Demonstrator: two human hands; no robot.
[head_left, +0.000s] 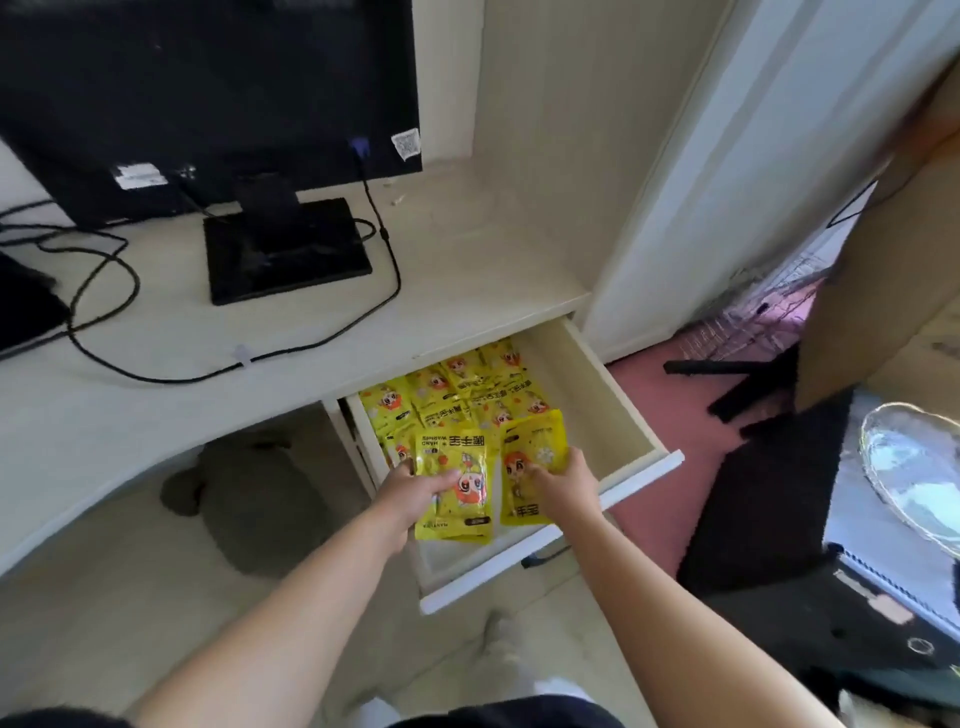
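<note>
Left packet (456, 486): yellow foil pouch with an orange cartoon figure; the "HAND WARMERS" print reads upside down from the camera. Its near edge shows layered rims, so it may be a thin stack rather than one pouch. The left hand (410, 493) grips it from the left side, thumb laid across the printed face and fingers curled beneath.

Right packet (522, 470): same yellow print, just beside the left packet, with their long edges close or overlapping. The right hand (566, 480) holds it at its right edge, fingers curled over the face.

Both packets sit over the near half of the open drawer (589, 395), toward its front panel. Cannot tell whether they rest on the drawer floor or are held above it.

The far half of the drawer, along the left wall and the back, is filled with more yellow packets (457, 392) lying flat and overlapping. The strip along the drawer's right wall is bare.

The drawer is pulled out from under the right front corner of the pale wood desk (260, 364). On the desk:
- A black monitor (208, 78) on a square base stands toward the back edge.
- Black cables (104, 291) loop across the top toward the left edge.

A grey soft object (244, 499) lies on the floor under the desk. Right of the drawer are a pink floor mat (670, 467), a dark rug (769, 499) and a clear glass dish (914, 467) at the frame's right edge.
</note>
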